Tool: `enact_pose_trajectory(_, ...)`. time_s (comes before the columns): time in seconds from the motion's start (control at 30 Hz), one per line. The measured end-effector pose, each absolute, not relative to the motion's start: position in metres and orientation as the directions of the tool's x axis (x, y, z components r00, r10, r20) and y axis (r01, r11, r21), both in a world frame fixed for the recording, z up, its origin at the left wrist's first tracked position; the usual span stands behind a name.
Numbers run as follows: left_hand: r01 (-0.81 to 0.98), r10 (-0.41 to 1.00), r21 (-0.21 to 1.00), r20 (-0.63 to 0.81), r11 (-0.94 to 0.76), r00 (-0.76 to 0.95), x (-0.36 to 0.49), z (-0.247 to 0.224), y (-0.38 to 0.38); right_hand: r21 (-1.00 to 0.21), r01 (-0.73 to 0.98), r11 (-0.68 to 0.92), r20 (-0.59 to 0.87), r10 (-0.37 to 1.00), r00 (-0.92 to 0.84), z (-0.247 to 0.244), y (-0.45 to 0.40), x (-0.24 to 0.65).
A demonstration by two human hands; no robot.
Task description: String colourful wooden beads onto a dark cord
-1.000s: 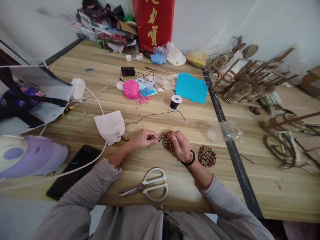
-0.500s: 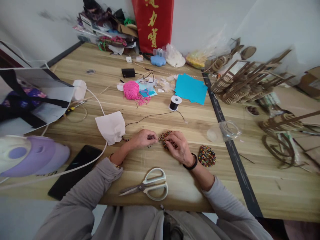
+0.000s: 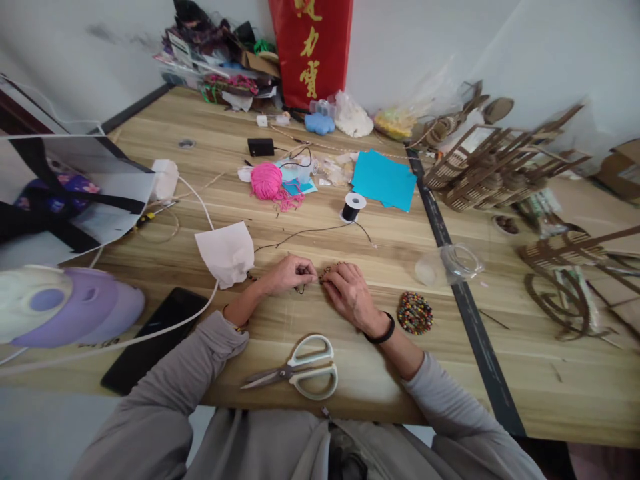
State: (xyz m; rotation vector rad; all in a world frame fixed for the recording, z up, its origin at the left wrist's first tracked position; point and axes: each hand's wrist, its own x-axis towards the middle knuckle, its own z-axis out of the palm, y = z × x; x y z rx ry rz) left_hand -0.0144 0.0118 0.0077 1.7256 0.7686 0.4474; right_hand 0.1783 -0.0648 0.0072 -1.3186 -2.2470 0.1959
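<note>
Beads [image 3: 328,269] lie more hidden under the right hand [image 3: 351,297] than before.

Toward the back we see pink yarn [image 3: 267,181] near a black adapter [image 3: 261,147], with bright blue sheets [image 3: 384,179] to their right. A red panel [image 3: 314,50] with gold characters stands by the wall [image 3: 415,40]. At our left, a lilac-and-white device [image 3: 103,303] sits near a dark phone [image 3: 150,340]; far right, we have brown slatted models [image 3: 483,177].
</note>
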Motion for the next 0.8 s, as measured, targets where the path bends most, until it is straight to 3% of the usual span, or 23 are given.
enact_pose_trajectory(0.33, 0.270, 0.707, 0.949, -0.079, -0.162, 0.703, -0.015, 0.006, 0.013, -0.243, 0.794, 0.558, 0.332, 0.817, -0.472, 0.010, -0.062, 0.173)
enact_pose_trajectory(0.8, 0.260, 0.718, 0.954, -0.077, -0.148, 0.692, -0.015, 0.008, 0.012, -0.415, 0.753, 0.510, 0.383, 0.849, -0.363, 0.010, -0.063, 0.192)
